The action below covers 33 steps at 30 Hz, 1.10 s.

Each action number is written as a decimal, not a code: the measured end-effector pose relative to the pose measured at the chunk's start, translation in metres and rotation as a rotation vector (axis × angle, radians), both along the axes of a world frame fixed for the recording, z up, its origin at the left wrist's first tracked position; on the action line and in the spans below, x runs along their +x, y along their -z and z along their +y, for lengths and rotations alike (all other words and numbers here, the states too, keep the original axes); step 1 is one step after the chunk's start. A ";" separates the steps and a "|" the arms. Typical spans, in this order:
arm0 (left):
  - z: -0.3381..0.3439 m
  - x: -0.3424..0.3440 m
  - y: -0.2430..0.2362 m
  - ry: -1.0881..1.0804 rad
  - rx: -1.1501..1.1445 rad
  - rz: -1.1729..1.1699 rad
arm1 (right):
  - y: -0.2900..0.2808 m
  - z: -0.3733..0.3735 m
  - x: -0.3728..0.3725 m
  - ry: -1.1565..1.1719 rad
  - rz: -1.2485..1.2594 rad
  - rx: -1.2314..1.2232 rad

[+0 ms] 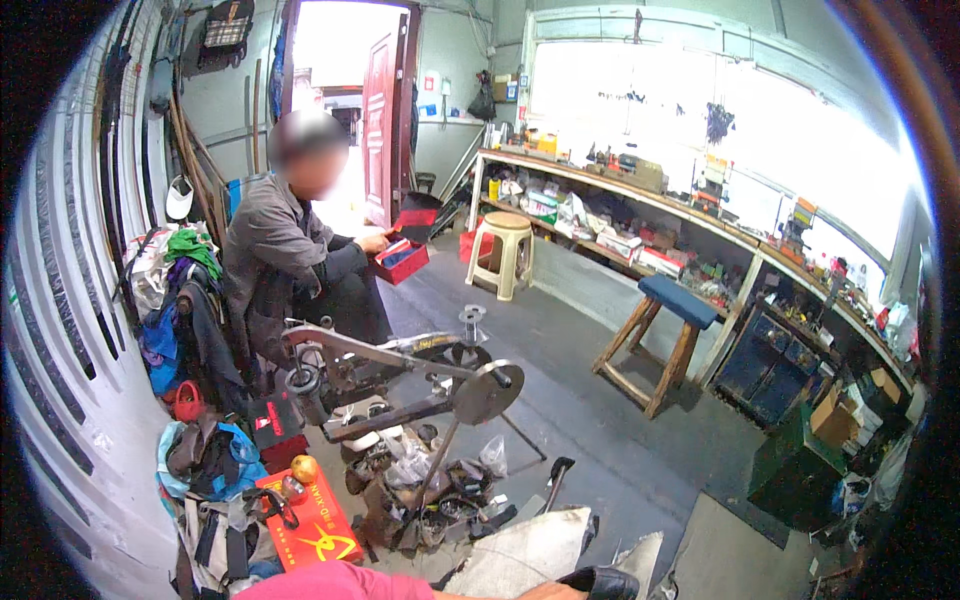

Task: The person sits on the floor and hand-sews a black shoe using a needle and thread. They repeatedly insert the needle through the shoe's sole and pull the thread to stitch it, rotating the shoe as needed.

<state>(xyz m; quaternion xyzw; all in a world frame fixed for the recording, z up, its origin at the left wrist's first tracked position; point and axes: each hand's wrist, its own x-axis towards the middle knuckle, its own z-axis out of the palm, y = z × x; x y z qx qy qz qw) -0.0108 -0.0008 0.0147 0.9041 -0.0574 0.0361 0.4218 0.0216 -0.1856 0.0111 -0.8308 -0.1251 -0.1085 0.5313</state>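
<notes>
A pink sleeve comes in along the lower edge from the left. Beyond it, my left hand shows only as a sliver at the bottom of the picture, its fingers mostly cut off. Right beside it is a black leather shoe, also partly cropped; whether the hand grips it or just touches it is hidden. A pale, worn cloth spreads under and behind the hand. My right hand is out of sight.
An iron hand-cranked machine with a round wheel stands ahead over a heap of parts. At left lies an orange-red box. Beyond, a seated person holds an open red box. Stools and a workbench are at right.
</notes>
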 end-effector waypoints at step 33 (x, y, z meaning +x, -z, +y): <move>-0.001 0.000 0.018 -0.046 0.046 0.094 | 0.036 -0.030 0.016 0.280 0.367 0.794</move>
